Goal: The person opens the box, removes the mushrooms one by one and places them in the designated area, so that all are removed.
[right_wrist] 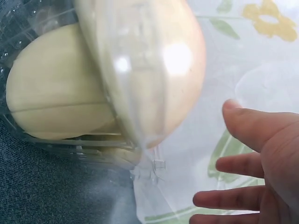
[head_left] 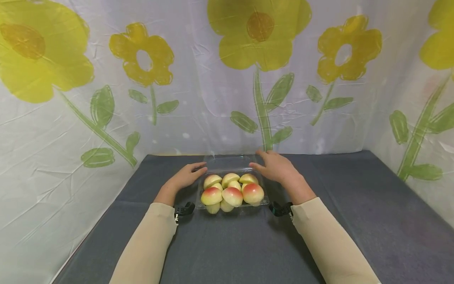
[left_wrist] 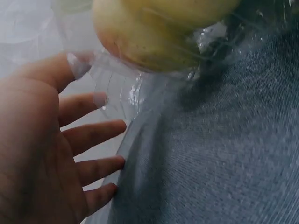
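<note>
A clear plastic clamshell box (head_left: 265, 202) stands on the dark cloth, its transparent lid (head_left: 230, 162) folded back toward the curtain. Several mushroom-shaped pieces (head_left: 232, 196), pale yellow with red-tinged caps, fill it in rows. At the box's back left corner is my left hand (head_left: 184, 175), fingers extended. In the left wrist view its thumb and index finger lie against or just behind the clear plastic; contact is hard to tell. My right hand (head_left: 276, 167) is by the lid's right side, fingers spread. The right wrist view shows that hand (right_wrist: 261, 163) holding nothing, apart from the box.
A dark grey cloth (head_left: 227, 244) covers the table. White curtains with painted yellow flowers (head_left: 259, 27) hang behind and along both sides. Black wrist-worn devices (head_left: 185, 209) sit under both cuffs, close to the box's front corners.
</note>
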`<control>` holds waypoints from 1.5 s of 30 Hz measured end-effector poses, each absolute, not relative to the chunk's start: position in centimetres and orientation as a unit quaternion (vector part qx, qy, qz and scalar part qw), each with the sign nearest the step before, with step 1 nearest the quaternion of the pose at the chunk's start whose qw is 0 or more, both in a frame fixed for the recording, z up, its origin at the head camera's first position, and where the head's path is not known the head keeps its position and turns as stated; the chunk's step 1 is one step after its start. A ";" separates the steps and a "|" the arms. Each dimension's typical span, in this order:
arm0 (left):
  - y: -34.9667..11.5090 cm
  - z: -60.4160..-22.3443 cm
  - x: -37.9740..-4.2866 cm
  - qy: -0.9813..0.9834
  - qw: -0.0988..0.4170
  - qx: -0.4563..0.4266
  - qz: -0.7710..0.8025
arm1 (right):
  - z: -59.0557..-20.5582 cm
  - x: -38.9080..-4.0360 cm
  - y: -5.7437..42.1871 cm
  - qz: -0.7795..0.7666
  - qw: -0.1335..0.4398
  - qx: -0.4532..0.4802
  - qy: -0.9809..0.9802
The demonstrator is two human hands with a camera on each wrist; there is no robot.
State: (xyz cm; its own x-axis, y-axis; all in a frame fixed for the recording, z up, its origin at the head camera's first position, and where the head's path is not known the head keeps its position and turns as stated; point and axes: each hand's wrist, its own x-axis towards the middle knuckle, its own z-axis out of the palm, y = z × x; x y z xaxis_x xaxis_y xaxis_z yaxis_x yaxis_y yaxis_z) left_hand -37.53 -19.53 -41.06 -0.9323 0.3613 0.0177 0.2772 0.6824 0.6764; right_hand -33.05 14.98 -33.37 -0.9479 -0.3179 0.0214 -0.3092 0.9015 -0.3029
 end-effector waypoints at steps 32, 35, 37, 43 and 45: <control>-19.8 -42.2 -37.1 0.900 0.064 0.164 0.398 | -35.0 -33.6 14.0 -0.225 0.116 -0.230 0.940; -19.8 -42.1 -37.2 0.901 0.064 0.170 0.393 | -35.0 -33.6 14.1 -0.224 0.112 -0.239 0.938; -19.8 -42.1 -37.2 0.901 0.068 0.171 0.394 | -34.9 -33.5 14.1 -0.219 0.108 -0.243 0.939; -19.7 -42.0 -37.4 0.901 0.072 0.171 0.392 | -34.7 -33.7 14.1 -0.200 0.080 -0.241 0.946; -19.6 -42.1 -37.5 0.901 0.070 0.172 0.391 | -34.6 -33.8 14.0 -0.199 0.073 -0.242 0.947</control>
State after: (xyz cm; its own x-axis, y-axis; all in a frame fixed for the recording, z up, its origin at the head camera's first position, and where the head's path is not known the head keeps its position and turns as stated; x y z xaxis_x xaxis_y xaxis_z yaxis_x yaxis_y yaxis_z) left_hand -37.50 -19.65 -42.07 -0.9309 0.3651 0.0085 0.2558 0.6352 0.7288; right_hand -33.77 14.03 -34.62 -0.8722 -0.4872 -0.0420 -0.4293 0.8040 -0.4115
